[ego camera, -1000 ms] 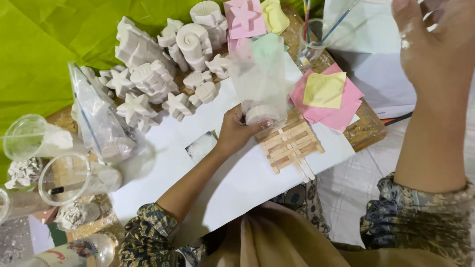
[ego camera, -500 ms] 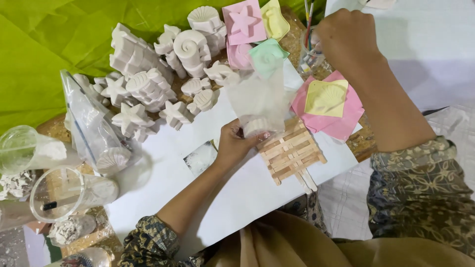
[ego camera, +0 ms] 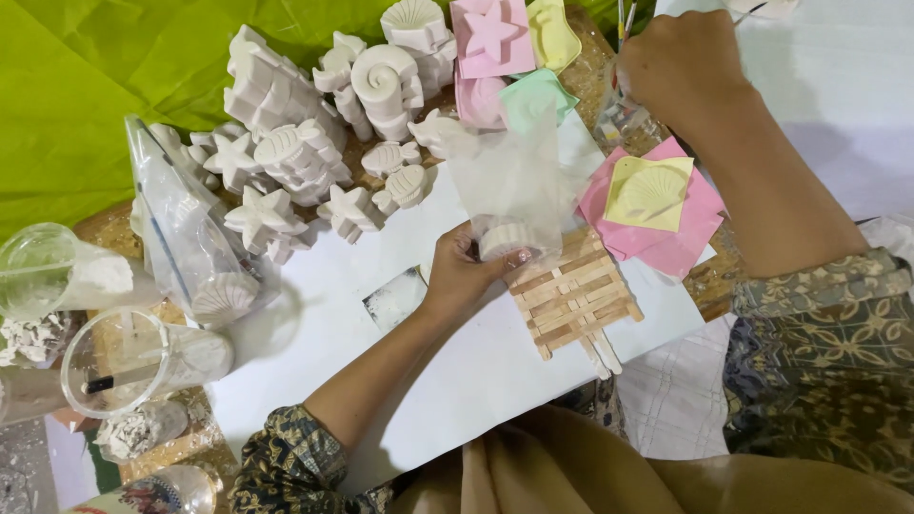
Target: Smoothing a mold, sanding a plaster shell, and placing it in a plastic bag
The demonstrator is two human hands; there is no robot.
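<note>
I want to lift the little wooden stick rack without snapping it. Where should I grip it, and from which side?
Probably by its two long outer edges, pinching across the slats, from the near side. The wooden stick rack lies flat on the white sheet; its far end sits under the left hand and the clear bag.

A bright green cloth (ego camera: 86,105) is spread beneath chalk-white plaster figures (ego camera: 286,152). A white sheet (ego camera: 314,343) is laid under a pale wooden stick rack (ego camera: 576,300). Pink moulds (ego camera: 490,38), a mint-green mould (ego camera: 533,95) and a yellow shell mould (ego camera: 652,192) on pink sheets (ego camera: 681,243) are seen. Sleeves (ego camera: 819,352) are patterned in dark olive and tan batik.
</note>
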